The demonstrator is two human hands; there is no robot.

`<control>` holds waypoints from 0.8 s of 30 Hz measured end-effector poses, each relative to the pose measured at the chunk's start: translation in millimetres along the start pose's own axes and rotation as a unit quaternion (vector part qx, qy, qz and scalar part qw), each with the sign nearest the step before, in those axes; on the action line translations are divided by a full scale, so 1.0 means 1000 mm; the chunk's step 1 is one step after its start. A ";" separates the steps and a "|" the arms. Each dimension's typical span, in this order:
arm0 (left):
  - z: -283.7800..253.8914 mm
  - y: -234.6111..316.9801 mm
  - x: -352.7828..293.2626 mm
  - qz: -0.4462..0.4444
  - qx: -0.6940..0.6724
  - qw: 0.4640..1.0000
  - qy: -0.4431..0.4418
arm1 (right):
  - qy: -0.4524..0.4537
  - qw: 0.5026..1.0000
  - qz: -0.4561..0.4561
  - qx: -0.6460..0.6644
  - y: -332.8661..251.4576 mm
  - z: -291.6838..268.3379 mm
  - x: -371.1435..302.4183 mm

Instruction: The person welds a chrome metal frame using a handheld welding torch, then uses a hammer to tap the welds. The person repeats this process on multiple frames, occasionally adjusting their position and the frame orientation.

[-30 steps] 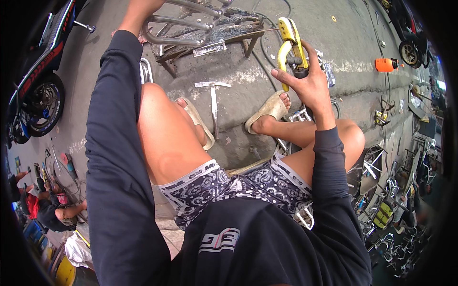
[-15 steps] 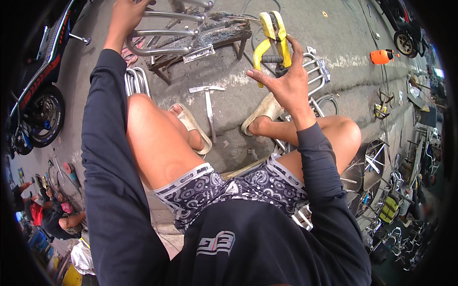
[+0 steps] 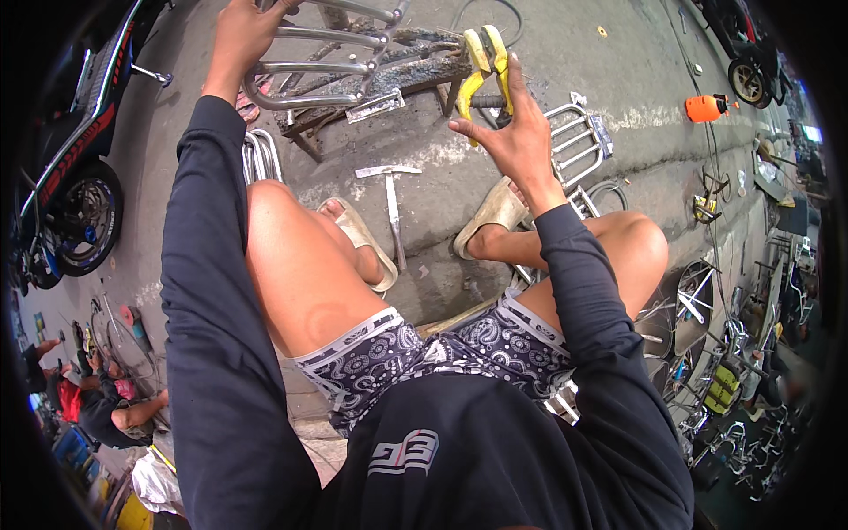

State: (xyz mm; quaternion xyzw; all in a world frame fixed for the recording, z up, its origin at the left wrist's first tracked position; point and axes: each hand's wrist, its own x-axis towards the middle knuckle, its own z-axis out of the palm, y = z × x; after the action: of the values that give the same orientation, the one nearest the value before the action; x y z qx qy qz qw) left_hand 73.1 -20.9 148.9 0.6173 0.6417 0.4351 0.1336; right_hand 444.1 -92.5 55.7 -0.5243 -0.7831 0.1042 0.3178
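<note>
A: Gripping what on the right?

B: Holding a yellow clamp (image 3: 473,88) in the right hand (image 3: 521,146) — with fingers closed round it, near the desk (image 3: 428,83).

A: And on the left?

B: Up at the bent metal tubes (image 3: 314,67) over the desk with the left hand (image 3: 243,40) — can't tell open from closed, with fingers cut off by the upper edge!

A: Spotting a hammer (image 3: 392,196), too, between the sandals (image 3: 373,252).
</note>
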 end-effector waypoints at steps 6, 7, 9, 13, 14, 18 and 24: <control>-0.001 0.011 -0.005 -0.038 -0.004 0.999 -0.009 | -0.024 1.000 -0.005 -0.001 -0.005 -0.002 -0.004; -0.002 0.013 -0.005 -0.054 -0.005 0.998 -0.010 | -0.032 0.999 0.008 0.003 -0.006 -0.002 -0.004; -0.002 0.015 -0.006 -0.053 -0.005 0.998 -0.017 | -0.033 0.999 0.016 0.003 -0.008 -0.004 -0.002; -0.001 0.015 -0.005 -0.033 0.005 0.999 -0.005 | -0.016 0.999 0.009 0.026 -0.011 -0.007 0.006; 0.000 0.013 -0.004 -0.030 0.005 1.000 -0.006 | -0.037 0.998 0.032 0.031 -0.011 -0.007 0.007; 0.000 0.007 0.000 -0.007 -0.004 1.000 -0.009 | -0.021 1.000 0.016 0.012 -0.013 -0.006 0.006; 0.000 0.002 -0.001 -0.014 -0.009 1.000 -0.006 | -0.020 0.976 0.176 0.130 -0.005 -0.016 0.015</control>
State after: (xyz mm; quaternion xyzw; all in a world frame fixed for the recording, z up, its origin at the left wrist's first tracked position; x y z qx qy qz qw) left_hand 74.6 -22.5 150.2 0.6096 0.6455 0.4352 0.1490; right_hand 446.2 -84.4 76.9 -0.6061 -0.6644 0.2698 0.3441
